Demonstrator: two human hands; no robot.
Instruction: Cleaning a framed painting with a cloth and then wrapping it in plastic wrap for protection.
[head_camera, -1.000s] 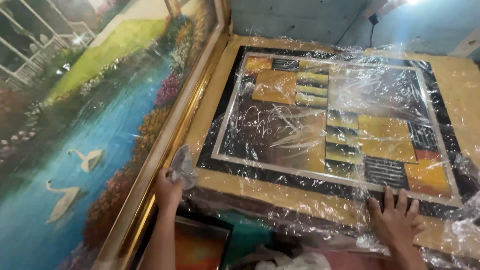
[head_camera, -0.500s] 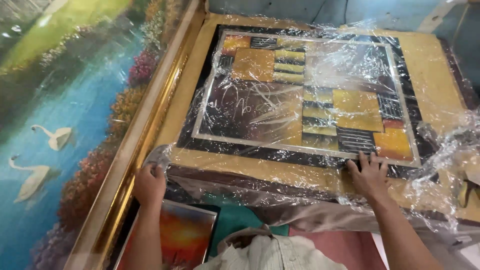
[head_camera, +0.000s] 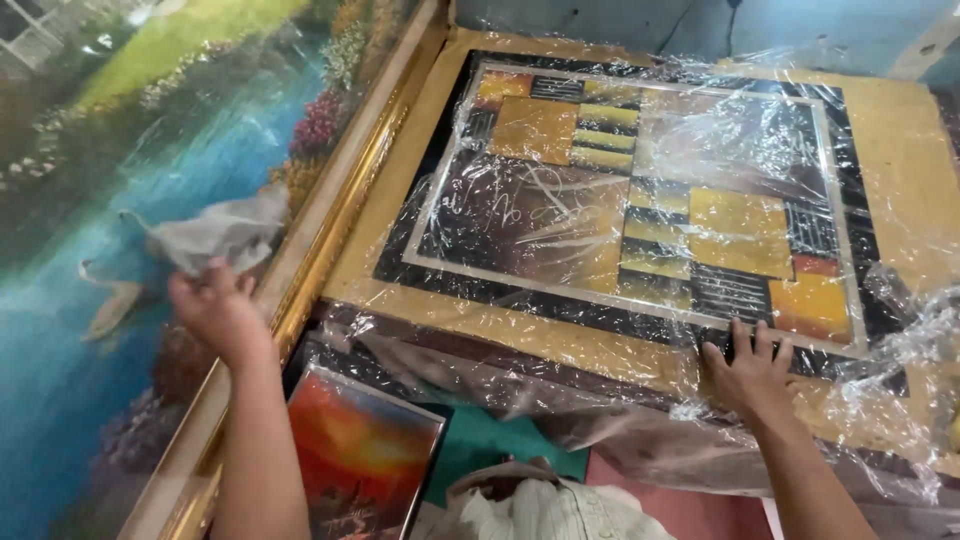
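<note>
Left hand (head_camera: 212, 308) lifts, pinching a plastic scrap (head_camera: 222, 232) before the lake painting (head_camera: 130, 180); right hand (head_camera: 750, 368) lies flat, fingers spread, on the wrapped frame (head_camera: 905, 170).

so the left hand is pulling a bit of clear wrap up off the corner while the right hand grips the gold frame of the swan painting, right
Not quite. In the head view the left hand does hold up a crumpled piece of clear wrap, but the right hand lies flat, fingers spread, on the wrapped abstract picture, not on the gold frame of the swan painting.
</note>
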